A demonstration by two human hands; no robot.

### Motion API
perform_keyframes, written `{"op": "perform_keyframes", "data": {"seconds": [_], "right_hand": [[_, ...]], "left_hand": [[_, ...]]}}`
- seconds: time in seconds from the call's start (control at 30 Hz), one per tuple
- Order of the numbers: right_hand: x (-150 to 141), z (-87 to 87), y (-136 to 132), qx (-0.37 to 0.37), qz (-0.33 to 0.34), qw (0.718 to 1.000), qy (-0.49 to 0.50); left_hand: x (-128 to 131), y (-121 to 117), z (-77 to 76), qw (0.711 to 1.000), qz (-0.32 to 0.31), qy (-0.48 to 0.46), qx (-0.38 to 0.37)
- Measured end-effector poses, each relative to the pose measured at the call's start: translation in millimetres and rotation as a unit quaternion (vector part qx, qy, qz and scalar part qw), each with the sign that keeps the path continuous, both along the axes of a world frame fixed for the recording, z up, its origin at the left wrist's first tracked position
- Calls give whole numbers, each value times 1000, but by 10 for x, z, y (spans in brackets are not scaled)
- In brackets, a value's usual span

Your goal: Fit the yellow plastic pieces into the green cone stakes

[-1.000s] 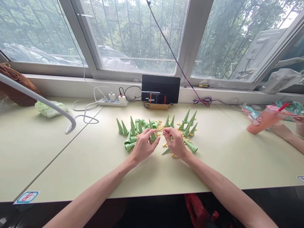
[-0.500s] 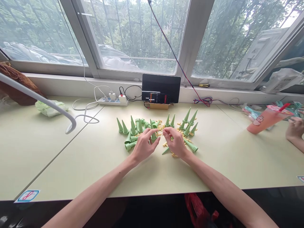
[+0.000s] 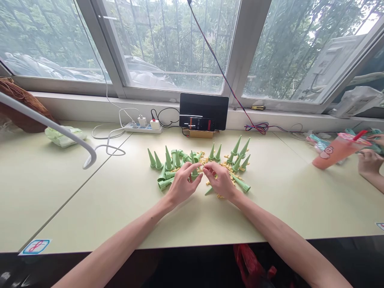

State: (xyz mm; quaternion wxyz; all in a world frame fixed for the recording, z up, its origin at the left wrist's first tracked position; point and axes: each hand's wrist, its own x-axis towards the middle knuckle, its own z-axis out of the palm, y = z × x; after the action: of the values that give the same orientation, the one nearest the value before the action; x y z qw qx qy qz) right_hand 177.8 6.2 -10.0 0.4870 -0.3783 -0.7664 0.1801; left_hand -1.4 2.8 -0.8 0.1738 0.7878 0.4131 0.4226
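Note:
My left hand [image 3: 183, 183] is curled around a green plastic cone spike [image 3: 193, 166], which points upward between thumb and fingers. Close beside it, my right hand [image 3: 221, 179] is pinched at the fingertips on a small yellow plastic piece, mostly covered by the fingers. The two hands nearly meet over the table. To the left, several green spikes stand or lie in a group, among them an upright one [image 3: 168, 159] and a lying one [image 3: 165, 184]. More spikes [image 3: 236, 146] stand beyond my right hand, with loose yellow pieces [image 3: 237, 176] around them.
A tablet [image 3: 204, 108] and a phone [image 3: 201, 124] lean at the back by the window. A power strip [image 3: 144, 128] with cables lies left of them. An orange drink cup [image 3: 339, 150] stands tilted-looking at right, near another person's hand [image 3: 370, 164]. A white curved bar [image 3: 60, 126] crosses the left.
My right fingertips have shifted slightly left, toward the spike at my left hand. The spike has moved slightly to the right. At far right, the other person's hands have moved farther into view.

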Motion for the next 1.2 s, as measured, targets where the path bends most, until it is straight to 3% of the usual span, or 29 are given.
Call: {"op": "perform_keyframes", "data": {"seconds": [0.87, 1.2], "right_hand": [[9, -16, -8, -6, 37, 999, -24], [-7, -33, 3, -12, 16, 1000, -16]], "left_hand": [[-5, -16, 17, 1000, -1, 20, 2], [-5, -12, 18, 1000, -3, 17, 10]]}}
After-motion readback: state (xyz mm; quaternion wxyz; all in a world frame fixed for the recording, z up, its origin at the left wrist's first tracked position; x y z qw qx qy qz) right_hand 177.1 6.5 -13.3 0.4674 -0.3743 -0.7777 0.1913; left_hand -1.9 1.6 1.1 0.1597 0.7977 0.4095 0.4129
